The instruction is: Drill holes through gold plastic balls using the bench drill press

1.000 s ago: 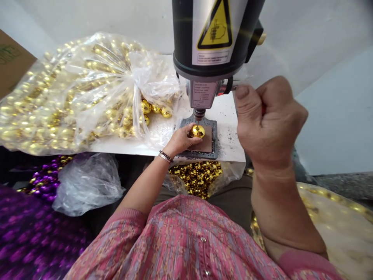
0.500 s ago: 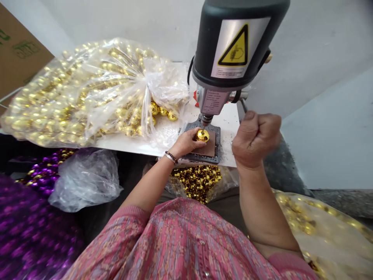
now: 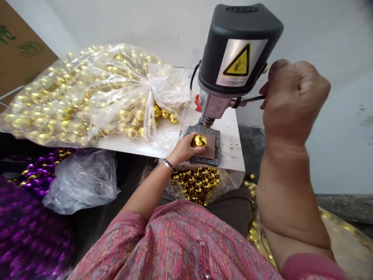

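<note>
Left hand (image 3: 184, 149) pinches a gold ball (image 3: 200, 141) between thumb and fingers, from its left side; ball looks seated on the brown board (image 3: 210, 151) over the dark base (image 3: 217, 160) of a bench drill press (image 3: 240, 54). Right hand (image 3: 295, 95) is clenched at the end of the lever (image 3: 255, 98); palm side hidden, so can't tell how far the fingers wrap. Bit (image 3: 205, 130) shows just beside the ball's upper right edge, seemingly apart from it; exact gap not readable. Main risk: fingertips sit close to the bit's line, so a lever pull with the ball off-centre could catch a finger. Ball is round, faceted and likely slick; only hand pressure steadies it, no clamp visible, so an off-centre bit could skate, spin it loose or scuff the shiny surface. Dark crumbs (image 3: 228, 149) on the white table (image 3: 237, 134) beside the base; similar bits under the ball could make it rock. Loose plastic of the big bag (image 3: 166, 134) lies near the base and could snag if drawn towards the bit.
</note>
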A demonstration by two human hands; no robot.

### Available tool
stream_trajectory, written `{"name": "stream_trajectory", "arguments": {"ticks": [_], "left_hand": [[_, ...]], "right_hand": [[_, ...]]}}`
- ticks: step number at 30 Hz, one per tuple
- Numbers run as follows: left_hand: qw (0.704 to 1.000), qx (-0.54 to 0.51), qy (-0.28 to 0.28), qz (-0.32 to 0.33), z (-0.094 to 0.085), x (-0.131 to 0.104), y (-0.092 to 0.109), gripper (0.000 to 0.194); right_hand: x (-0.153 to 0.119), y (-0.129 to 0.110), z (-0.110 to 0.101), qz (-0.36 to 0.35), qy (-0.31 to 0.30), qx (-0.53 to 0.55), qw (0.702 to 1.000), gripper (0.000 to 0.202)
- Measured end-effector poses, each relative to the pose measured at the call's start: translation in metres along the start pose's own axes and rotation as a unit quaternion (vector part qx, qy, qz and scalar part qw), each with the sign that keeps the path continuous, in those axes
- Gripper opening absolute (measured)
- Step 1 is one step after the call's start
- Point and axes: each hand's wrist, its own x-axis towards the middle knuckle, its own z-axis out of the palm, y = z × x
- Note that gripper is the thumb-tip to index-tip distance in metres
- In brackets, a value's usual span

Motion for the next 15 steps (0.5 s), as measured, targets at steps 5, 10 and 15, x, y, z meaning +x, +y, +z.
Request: {"name": "stream_trajectory", "arguments": {"ticks": [5, 10, 15], "left_hand": [[0.984, 0.011, -0.179, 0.014, -0.027, -0.034, -0.003, 0.06], [0.996, 0.022, -0.062, -0.055, -0.06, -0.013, -0.017, 0.054], [0.955, 0.159, 0.172, -0.183, -0.081, 0.056, -0.034, 0.048]], "right_hand": [[0.002, -0.008, -0.001, 0.044, 0.004, 0.029, 0.999, 0.048], [-0.006, -0.016, 0.001, 0.059, 0.029, 0.067, 0.996, 0.044], [-0.011, -0.019, -0.001, 0.039, 0.043, 0.086, 0.995, 0.045]]}}
